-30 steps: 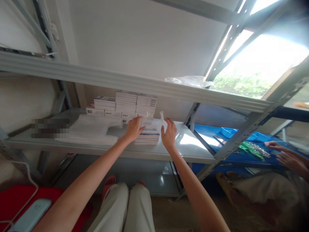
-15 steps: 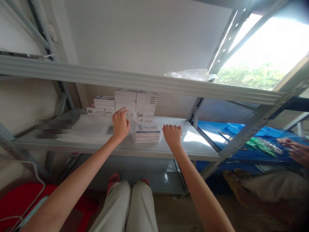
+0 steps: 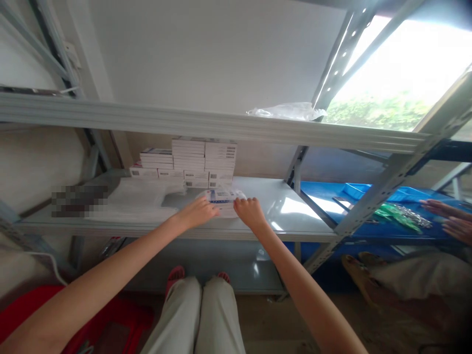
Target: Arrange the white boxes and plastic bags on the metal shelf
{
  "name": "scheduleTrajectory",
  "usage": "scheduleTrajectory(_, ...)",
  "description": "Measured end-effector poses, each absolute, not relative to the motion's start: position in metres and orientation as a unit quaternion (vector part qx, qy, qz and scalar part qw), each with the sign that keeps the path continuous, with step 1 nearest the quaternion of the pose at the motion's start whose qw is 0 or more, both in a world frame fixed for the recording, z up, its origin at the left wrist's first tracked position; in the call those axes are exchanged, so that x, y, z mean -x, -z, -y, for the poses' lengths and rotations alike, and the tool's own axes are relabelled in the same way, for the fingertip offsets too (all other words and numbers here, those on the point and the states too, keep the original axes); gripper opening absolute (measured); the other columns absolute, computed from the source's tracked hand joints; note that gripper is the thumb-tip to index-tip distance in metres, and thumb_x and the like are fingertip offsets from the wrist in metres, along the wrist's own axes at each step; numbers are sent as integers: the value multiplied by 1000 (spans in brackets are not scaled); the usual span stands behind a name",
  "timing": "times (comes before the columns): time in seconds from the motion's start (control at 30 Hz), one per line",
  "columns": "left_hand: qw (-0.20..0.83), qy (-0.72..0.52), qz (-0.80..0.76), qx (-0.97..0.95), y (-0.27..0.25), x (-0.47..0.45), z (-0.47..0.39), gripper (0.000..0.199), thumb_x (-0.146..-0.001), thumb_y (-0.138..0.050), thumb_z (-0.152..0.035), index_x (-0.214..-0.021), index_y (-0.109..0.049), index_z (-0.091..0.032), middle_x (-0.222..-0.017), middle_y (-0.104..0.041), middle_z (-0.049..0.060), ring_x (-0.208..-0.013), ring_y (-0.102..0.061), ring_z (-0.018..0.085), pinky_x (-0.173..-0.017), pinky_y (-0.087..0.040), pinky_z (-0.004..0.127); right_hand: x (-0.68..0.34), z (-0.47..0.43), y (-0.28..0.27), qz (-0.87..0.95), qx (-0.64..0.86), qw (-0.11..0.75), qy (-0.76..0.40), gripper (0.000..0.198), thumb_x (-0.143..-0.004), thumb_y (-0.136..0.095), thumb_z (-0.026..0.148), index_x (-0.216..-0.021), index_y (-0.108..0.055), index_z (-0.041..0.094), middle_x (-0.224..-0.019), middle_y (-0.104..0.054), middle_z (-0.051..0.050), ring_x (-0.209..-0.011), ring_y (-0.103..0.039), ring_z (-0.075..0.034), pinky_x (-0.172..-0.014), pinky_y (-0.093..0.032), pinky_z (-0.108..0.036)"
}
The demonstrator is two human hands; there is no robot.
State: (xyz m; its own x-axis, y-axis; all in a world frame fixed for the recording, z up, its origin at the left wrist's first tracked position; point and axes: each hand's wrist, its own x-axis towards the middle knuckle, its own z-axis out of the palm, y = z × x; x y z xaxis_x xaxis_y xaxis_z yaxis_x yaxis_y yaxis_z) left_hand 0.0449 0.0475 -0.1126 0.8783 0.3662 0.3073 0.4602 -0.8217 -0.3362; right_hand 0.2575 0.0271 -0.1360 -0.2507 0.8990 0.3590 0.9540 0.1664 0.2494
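Observation:
A small stack of flat white boxes (image 3: 224,210) lies near the front edge of the grey metal shelf, with clear plastic bag (image 3: 221,194) film over its top. My left hand (image 3: 201,211) is at the stack's left side, fingers closed on the film. At the right corner my right hand (image 3: 250,210) is closed too, its fingers pinching the plastic. Both hands partly cover the boxes. Just behind stands a larger pile of white boxes (image 3: 204,160) with barcode labels.
White plastic sheets (image 3: 136,196) lie on the shelf (image 3: 298,223) to the left. An upper shelf beam (image 3: 184,115) crosses above, bearing a crumpled clear bag (image 3: 287,111). At right, another person's hands (image 3: 448,216) are beside green packets (image 3: 396,216) on a blue table.
My left hand has come down and right, from above the stack to its left side. My right hand has shifted slightly left and down onto the stack's corner. The plastic now lies lower over the boxes.

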Motion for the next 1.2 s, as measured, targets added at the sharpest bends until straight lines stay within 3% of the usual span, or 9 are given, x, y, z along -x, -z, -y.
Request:
scheduleTrajectory(0.13, 186, 101, 226, 951, 125, -45, -40, 23, -91, -42, -12, -81, -63, -14, -75, -67, 8, -74, -62, 20, -76, -42, 35, -250, -10, 134, 763, 596, 80, 237, 32, -92, -33, 12, -86, -63, 11, -84, -64, -17, -80, -58, -25, -67, -38, -36)
scheduleTrajectory(0.3, 155, 93, 199, 963, 138, -58, -40, 25, -88, -42, -8, -89, -66, -15, -93, -67, 10, -96, -60, 23, -89, -41, 37, -226, -2, 130, 874, 408, 106, 240, 21, -90, -41, 14, -102, -59, 13, -102, -60, -11, -96, -53, -22, -81, -41, -33)
scheduleTrajectory(0.37, 133, 82, 206, 966, 141, -58, -38, 24, -90, -43, -12, -88, -66, -16, -96, -66, 9, -99, -59, 22, -91, -41, 35, -227, -8, 134, 887, 394, 76, 227, 21, -89, -41, 12, -101, -59, 13, -100, -62, -9, -93, -55, -21, -86, -40, -33)
scheduleTrajectory(0.47, 100, 56, 252, 961, 145, -48, -32, 24, -93, -40, -20, -90, -64, -17, -93, -65, 8, -86, -63, 21, -79, -45, 32, -239, -19, 145, 875, 426, 15, 230, 25, -88, -40, 10, -101, -61, 13, -88, -66, -9, -85, -59, -22, -87, -39, -38)
scheduleTrajectory(0.6, 45, 86, 322, 942, 149, -33, -32, 29, -94, -35, -17, -111, -58, -22, -97, -66, 9, -78, -66, 22, -71, -46, 31, -253, -20, 161, 831, 512, -4, 217, 31, -87, -35, 7, -94, -65, 10, -81, -67, -14, -75, -62, -24, -77, -41, -41)
scheduleTrajectory(0.7, 41, 90, 375, 922, 152, -32, -40, 40, -89, -33, -7, -118, -55, -22, -104, -67, 11, -86, -66, 24, -75, -45, 32, -254, -13, 167, 774, 600, 34, 200, 35, -85, -31, 4, -90, -66, 8, -80, -66, -18, -73, -62, -25, -70, -42, -40)
scheduleTrajectory(0.9, -15, 138, 449, 883, 156, -39, -56, 30, -89, -37, -15, -100, -64, -19, -93, -69, 9, -88, -65, 23, -77, -46, 31, -263, -14, 164, 644, 745, 97, 145, 33, -89, -34, 17, -94, -65, 8, -83, -66, -21, -76, -64, -28, -65, -43, -37)
scheduleTrajectory(1.1, -28, 194, 482, 854, 159, -41, -60, 25, -89, -36, -15, -90, -60, -17, -87, -67, 8, -83, -63, 21, -74, -45, 30, -288, -36, 154, 596, 778, 198, -19, 39, -89, -38, 29, -123, -56, 21, -86, -71, -8, -83, -65, -22, -73, -43, -31)
scheduleTrajectory(1.2, -32, 199, 499, 843, 159, -41, -66, 24, -89, -36, -15, -85, -59, -17, -85, -67, 8, -83, -63, 21, -75, -44, 30, -293, -48, 151, 590, 763, 248, -88, 40, -89, -38, 33, -124, -55, 24, -84, -72, -2, -76, -65, -18, -73, -43, -28)
